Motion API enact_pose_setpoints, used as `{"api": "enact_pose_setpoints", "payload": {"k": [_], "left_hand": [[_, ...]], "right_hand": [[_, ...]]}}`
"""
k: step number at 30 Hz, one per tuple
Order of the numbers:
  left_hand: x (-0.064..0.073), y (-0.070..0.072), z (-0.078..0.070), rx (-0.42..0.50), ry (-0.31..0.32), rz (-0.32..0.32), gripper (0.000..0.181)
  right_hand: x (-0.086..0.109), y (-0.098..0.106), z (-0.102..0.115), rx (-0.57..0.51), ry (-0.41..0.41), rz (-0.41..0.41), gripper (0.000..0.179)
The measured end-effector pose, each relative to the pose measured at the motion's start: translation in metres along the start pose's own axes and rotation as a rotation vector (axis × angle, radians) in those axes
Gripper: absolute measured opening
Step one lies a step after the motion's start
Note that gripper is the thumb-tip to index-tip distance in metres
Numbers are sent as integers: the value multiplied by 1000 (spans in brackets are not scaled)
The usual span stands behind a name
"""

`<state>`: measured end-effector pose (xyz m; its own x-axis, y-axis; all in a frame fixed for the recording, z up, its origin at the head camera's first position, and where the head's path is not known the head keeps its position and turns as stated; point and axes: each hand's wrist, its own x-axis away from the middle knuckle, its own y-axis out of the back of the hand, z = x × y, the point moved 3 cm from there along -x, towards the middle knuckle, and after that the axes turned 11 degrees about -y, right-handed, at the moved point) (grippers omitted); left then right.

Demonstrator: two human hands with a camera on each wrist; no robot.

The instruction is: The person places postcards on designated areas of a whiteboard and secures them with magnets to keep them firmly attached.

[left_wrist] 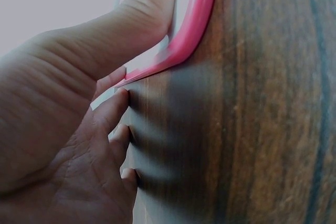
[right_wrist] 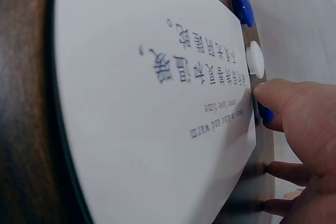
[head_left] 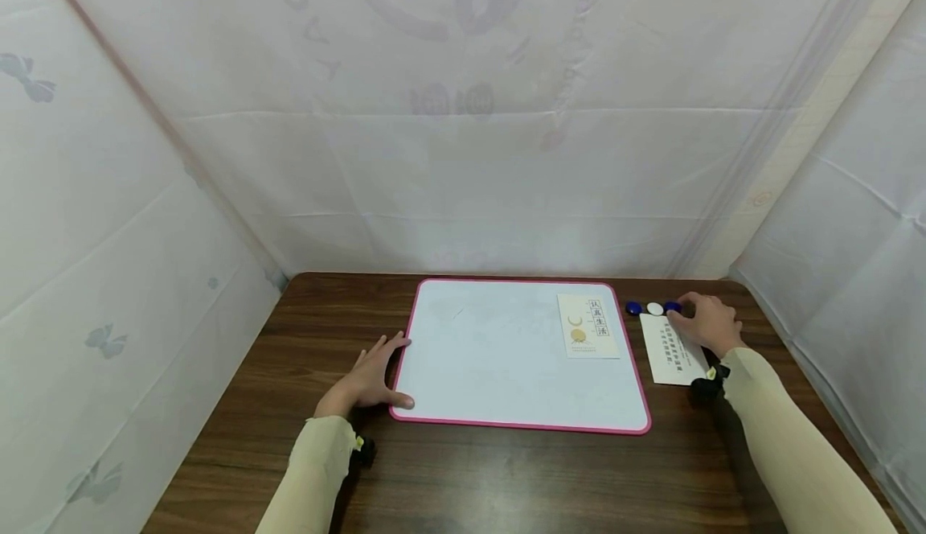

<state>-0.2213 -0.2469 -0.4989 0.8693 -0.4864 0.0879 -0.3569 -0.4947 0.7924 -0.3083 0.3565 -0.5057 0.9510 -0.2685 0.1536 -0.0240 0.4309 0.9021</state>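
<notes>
A whiteboard (head_left: 477, 357) with a pink rim lies flat on the table. My left hand (head_left: 365, 381) rests at its near left corner, thumb over the frame and spread fingertips on the wood beside it, as the left wrist view shows. Off the board's right side, my right hand (head_left: 710, 326) pinches a blue round magnet (right_wrist: 266, 113) between thumb and index finger. Left of it in the head view are a white magnet (head_left: 654, 309) and another blue magnet (head_left: 633, 308). Below this row lies a white card (head_left: 669, 353) with printed text, partly under my right hand.
A cream card (head_left: 584, 333) with a gold moon drawing and large characters lies on the right part of the whiteboard. The dark wooden table (head_left: 499, 478) meets pale cloth walls (head_left: 463, 172) at the back and both sides.
</notes>
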Motion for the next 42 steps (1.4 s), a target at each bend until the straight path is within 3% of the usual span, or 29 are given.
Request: {"api": "enact_pose_setpoints", "payload": {"k": [22, 34, 42], "left_hand": [[1, 0, -1, 1, 2, 0, 110], [2, 1, -4, 20, -3, 2, 110], [3, 0, -2, 15, -1, -4, 110]], "right_hand": [[3, 11, 12, 13, 51, -24, 56], [2, 13, 23, 2, 21, -20, 56], [0, 13, 29, -8, 64, -18, 54]]}}
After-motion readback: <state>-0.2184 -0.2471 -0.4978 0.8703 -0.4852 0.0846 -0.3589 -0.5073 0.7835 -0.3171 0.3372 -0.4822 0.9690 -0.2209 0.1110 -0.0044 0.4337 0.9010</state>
